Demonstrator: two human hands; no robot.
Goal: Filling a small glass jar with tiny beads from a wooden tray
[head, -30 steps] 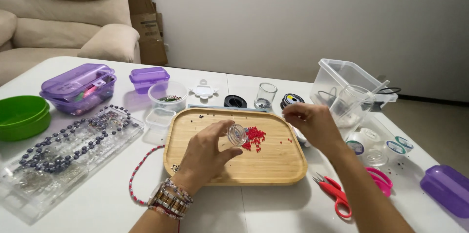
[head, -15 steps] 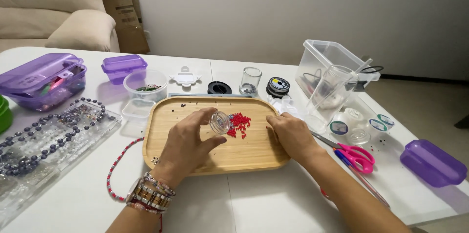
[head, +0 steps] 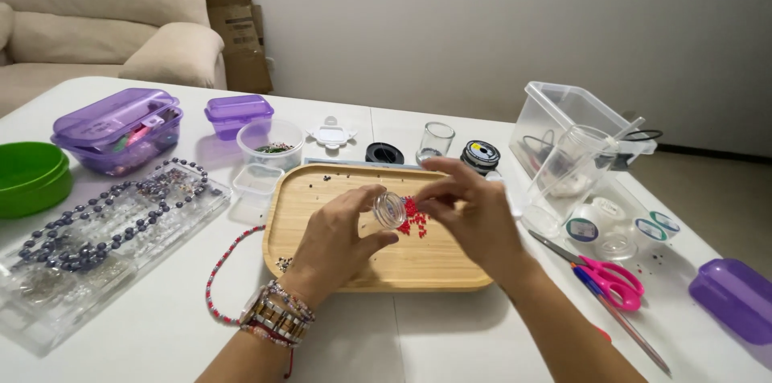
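bright, even | soft shadows | sharp (edges slightly bowed)

Single view, worn on my head: looks down and forward, close over my left hand [head: 338,234] and right hand [head: 470,214], above the wooden tray [head: 322,190].

The lower middle of the frame, on the surface [head: 418,335] below the wooden tray [head: 322,190], lies open. At left the bead organiser [head: 96,246] and beaded cord [head: 221,266] block passage; at right the scissors [head: 615,278], small round jars [head: 619,226] and clear bin [head: 563,114] crowd it.
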